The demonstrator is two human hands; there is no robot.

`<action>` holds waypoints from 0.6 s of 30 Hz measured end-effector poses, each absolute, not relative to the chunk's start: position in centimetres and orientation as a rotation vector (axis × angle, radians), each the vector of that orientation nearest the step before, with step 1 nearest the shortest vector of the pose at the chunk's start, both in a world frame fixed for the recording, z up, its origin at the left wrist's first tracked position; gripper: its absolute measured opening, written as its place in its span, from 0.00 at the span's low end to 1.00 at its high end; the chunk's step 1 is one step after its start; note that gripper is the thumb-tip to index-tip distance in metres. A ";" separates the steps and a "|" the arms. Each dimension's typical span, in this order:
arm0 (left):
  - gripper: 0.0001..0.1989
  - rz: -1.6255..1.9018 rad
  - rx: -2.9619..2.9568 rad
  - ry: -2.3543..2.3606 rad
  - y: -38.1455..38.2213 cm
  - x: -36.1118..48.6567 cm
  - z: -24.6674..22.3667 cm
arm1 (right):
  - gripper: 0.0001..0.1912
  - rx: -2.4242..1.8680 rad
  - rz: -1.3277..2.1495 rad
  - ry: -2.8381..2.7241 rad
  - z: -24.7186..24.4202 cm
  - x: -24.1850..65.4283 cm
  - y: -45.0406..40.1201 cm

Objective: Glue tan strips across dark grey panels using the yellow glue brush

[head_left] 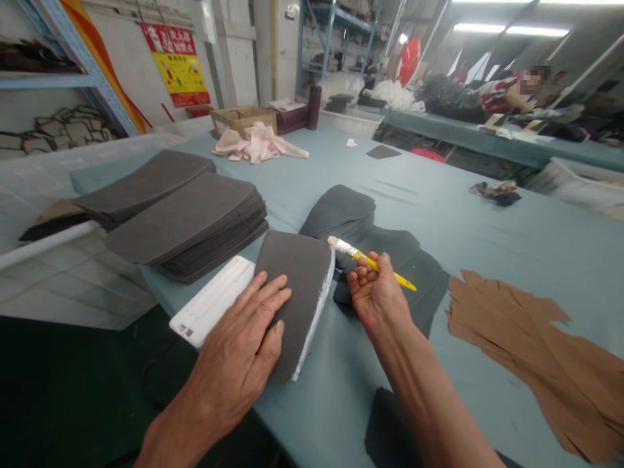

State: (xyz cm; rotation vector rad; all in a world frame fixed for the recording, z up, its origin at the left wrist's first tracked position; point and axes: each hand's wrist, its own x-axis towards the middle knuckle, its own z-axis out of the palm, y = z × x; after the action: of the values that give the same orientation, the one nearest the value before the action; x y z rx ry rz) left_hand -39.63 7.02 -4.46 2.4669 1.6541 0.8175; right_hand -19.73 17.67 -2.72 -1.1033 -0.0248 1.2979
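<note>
A dark grey panel [297,266] lies near the table's front edge, with a white coating along its right edge. My left hand [248,331] rests on the panel's left part, fingers spread flat. Partly under the panel is a white board [214,302]. My right hand [375,286], palm turned up, grips a brush [373,263] with a yellow handle. Its whitened bristles are at the panel's upper right corner; whether they touch it I cannot tell. Dark fabric pieces [394,244] lie behind and beneath the brush.
Stacks of dark grey panels [190,214] stand at the left of the table [429,195]. Brown pieces [526,338] spread at the right. Farther back are pink cloth [258,143], a cardboard box [238,120] and a dark red bottle [314,107]. A person [511,91] bends over another table.
</note>
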 end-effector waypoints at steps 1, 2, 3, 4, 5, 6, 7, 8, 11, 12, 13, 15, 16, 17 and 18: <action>0.20 0.815 2.464 1.655 7.0 -39.7 -4.4 | 0.15 -1.103 1.298 -0.026 -2.8 -19.8 17.8; 0.20 0.812 2.460 1.655 7.0 -39.7 -4.4 | 0.15 -1.102 1.299 -0.028 -2.8 -19.8 18.0; 0.20 0.807 2.456 1.652 7.0 -39.7 -4.4 | 0.15 -1.101 1.298 -0.032 -2.8 -19.9 18.1; 0.21 0.803 2.450 1.650 7.0 -39.7 -4.3 | 0.15 -1.098 1.299 -0.037 -2.9 -19.9 18.2; 0.21 0.798 2.441 1.649 7.0 -39.6 -4.3 | 0.14 -1.094 1.298 -0.044 -2.9 -20.0 18.2; 0.21 0.795 2.431 1.650 6.9 -39.6 -4.2 | 0.14 -1.089 1.296 -0.051 -2.8 -20.0 18.1; 0.21 0.790 2.419 1.650 6.9 -39.6 -4.2 | 0.14 -1.082 1.292 -0.058 -2.8 -19.9 18.0; 0.21 0.785 2.405 1.651 6.9 -39.6 -4.1 | 0.13 -1.074 1.285 -0.066 -2.7 -19.9 17.8; 0.22 0.759 2.355 1.646 6.8 -39.6 -4.0 | 0.13 -1.047 1.267 -0.094 -2.3 -19.4 16.8; 0.22 0.743 2.338 1.642 6.8 -39.7 -3.8 | 0.12 -1.039 1.264 -0.105 -2.2 -19.2 16.4; 0.22 0.721 2.321 1.638 6.8 -39.7 -3.7 | 0.12 -1.032 1.263 -0.118 -2.1 -18.9 16.0; 0.23 0.659 2.288 1.633 6.8 -39.8 -3.1 | 0.10 -1.022 1.264 -0.146 -1.9 -18.4 15.2; 0.23 0.617 2.272 1.633 6.8 -39.9 -2.7 | 0.10 -1.018 1.267 -0.161 -1.8 -18.2 14.8; 0.24 0.568 2.256 1.637 6.8 -39.9 -2.3 | 0.10 -1.014 1.274 -0.179 -1.7 -18.0 14.5; 0.24 0.521 2.246 1.649 6.8 -39.8 -1.8 | 0.11 -1.009 1.282 -0.199 -1.5 -17.8 14.2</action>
State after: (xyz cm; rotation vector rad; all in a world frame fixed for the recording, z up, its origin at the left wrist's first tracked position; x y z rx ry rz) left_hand -39.85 6.76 -1.79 2.2456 1.6488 0.5212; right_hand -17.79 14.18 -1.53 -1.0095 -0.1989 1.2817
